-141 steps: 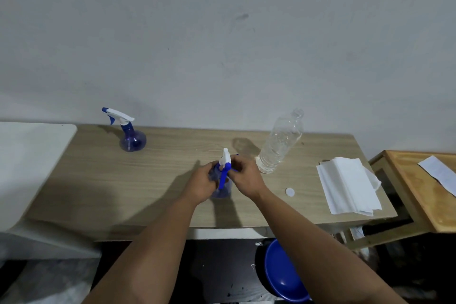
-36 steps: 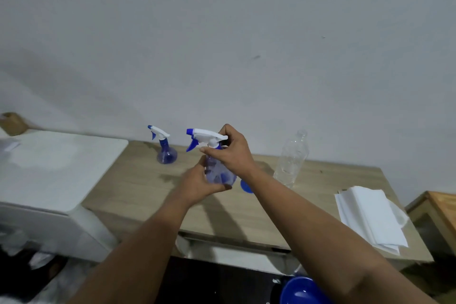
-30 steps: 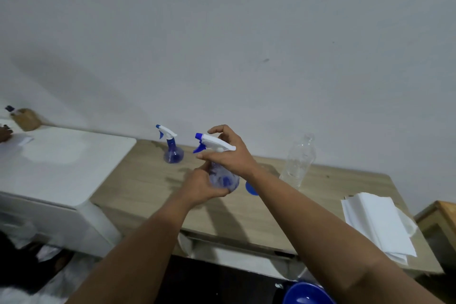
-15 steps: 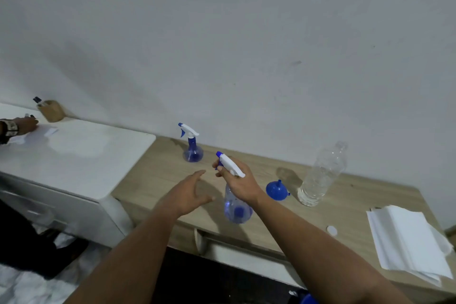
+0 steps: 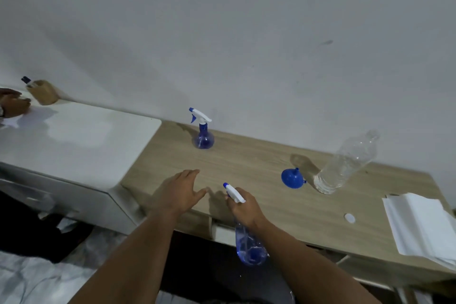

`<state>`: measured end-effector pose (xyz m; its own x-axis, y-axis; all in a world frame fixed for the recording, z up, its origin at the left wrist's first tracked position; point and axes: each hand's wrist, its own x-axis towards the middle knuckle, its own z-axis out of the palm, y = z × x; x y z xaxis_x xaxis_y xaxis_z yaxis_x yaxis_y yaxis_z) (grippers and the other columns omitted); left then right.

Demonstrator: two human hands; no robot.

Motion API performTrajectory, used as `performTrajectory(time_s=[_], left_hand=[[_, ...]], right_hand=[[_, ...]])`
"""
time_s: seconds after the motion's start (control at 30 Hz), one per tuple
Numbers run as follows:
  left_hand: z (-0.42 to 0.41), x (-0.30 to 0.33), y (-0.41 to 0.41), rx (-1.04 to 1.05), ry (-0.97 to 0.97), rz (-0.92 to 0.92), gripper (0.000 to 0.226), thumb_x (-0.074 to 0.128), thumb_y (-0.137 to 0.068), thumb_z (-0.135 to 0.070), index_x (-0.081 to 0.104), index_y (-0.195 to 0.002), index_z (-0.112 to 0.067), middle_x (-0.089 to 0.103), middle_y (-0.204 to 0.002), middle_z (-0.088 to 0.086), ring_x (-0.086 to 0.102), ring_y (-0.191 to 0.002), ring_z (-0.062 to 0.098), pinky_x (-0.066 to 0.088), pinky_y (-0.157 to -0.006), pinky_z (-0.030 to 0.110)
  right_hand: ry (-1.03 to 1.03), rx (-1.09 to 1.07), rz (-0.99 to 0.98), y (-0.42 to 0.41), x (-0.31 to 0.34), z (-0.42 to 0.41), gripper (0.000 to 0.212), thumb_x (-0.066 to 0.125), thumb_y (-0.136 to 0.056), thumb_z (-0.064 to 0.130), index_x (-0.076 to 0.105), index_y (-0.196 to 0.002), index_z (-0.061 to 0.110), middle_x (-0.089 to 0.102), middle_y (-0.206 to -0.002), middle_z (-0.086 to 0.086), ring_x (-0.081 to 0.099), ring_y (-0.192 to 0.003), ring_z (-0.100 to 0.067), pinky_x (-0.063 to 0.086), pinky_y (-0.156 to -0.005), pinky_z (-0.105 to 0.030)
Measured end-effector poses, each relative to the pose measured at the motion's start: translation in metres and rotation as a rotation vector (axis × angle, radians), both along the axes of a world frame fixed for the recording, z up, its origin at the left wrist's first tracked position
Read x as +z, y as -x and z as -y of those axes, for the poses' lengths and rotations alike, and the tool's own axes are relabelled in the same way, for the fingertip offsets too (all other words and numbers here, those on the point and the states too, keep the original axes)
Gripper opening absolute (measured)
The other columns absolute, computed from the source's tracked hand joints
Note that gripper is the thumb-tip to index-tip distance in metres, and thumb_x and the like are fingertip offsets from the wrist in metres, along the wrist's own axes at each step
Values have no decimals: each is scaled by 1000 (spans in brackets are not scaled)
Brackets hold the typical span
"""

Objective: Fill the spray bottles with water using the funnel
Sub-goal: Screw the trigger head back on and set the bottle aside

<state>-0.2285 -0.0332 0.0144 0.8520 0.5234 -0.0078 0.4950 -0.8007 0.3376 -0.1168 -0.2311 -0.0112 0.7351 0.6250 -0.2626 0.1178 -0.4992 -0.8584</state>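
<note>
My right hand (image 5: 243,210) grips the white trigger head of a blue spray bottle (image 5: 249,245), which hangs in the air in front of the wooden table's (image 5: 259,163) near edge, nozzle pointing left and away. My left hand (image 5: 180,192) hovers open beside it, fingers spread, holding nothing. A second blue spray bottle (image 5: 202,130) stands upright at the back of the table by the wall. A blue funnel (image 5: 292,177) lies mouth-down on the table next to a clear plastic water bottle (image 5: 345,163) with its cap off.
A small white cap (image 5: 349,218) lies near a stack of white paper towels (image 5: 422,224) at the table's right end. A white cabinet (image 5: 74,140) adjoins the table on the left, with a wooden pen holder (image 5: 44,92) and another person's hand (image 5: 12,105).
My left hand has let go of the bottle and opened. My right hand has lowered the bottle toward me, in front of the table's near edge. The view has swung left.
</note>
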Motion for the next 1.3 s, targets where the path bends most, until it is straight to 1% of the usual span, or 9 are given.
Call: performTrajectory(time_s=[0.13,0.4,0.47,0.53,0.6,0.8,0.93,1.03,1.3], left_hand=[[-8,-3,-3,-30,6,-6,76,62,-86,-64,47,-147,-23,53,-146,0,51,-133,22,44,-109,40],[-20,-4,-5,-49,34,-22,74,63,-88,-60,44,-149,-23,49,-149,-1,48,-135,21,42,-109,39],[-23,-4,-6,-53,39,-22,74,62,-89,-60,43,-150,-24,48,-150,-2,47,-135,20,42,-109,39],[-24,-3,-8,-51,49,-30,73,62,-90,-58,42,-151,-23,47,-150,-2,46,-136,21,42,-109,38],[-24,-2,-10,-50,50,-29,72,62,-91,-56,41,-151,-22,47,-151,-2,45,-137,21,40,-109,37],[-23,-2,-12,-62,56,-24,71,61,-92,-56,41,-152,-22,46,-152,-2,44,-138,20,39,-109,36],[-22,-2,-13,-70,53,-26,72,60,-92,-56,41,-152,-22,46,-153,-2,44,-138,21,39,-109,36],[-21,-2,-13,-65,55,-26,71,60,-92,-56,41,-152,-22,46,-153,-2,44,-138,21,39,-109,35],[-22,2,-12,-56,59,-26,71,59,-93,-56,40,-152,-21,45,-154,-1,44,-138,21,38,-110,36]], right_hand=[[146,-31,66,4,-6,-12,25,61,-100,35,66,-97,11,68,-88,-5,65,-85,-31,41,-69,-35],[126,-119,-14,5,-7,-19,21,64,-99,30,70,-100,10,72,-91,-11,67,-84,-33,44,-70,-34],[160,-116,-9,5,-5,-20,21,64,-98,33,67,-91,14,70,-86,-9,65,-80,-31,42,-69,-34],[199,-119,-1,4,-2,-21,29,63,-95,38,55,-73,22,60,-72,1,55,-68,-23,38,-63,-33],[218,-122,-13,4,1,-21,37,65,-94,40,46,-66,24,52,-65,5,49,-61,-17,34,-58,-31],[221,-106,-30,5,7,-19,27,69,-91,40,57,-80,20,59,-74,1,55,-68,-20,44,-67,-35],[258,-89,-21,6,16,-19,26,69,-90,43,50,-74,34,61,-80,1,59,-74,-22,49,-73,-39],[309,-105,-10,7,19,-18,27,72,-86,46,53,-76,30,65,-84,0,67,-80,-23,54,-77,-40],[271,-90,-2,0,23,-18,28,73,-81,42,57,-79,19,60,-73,2,56,-65,-19,45,-64,-34]])
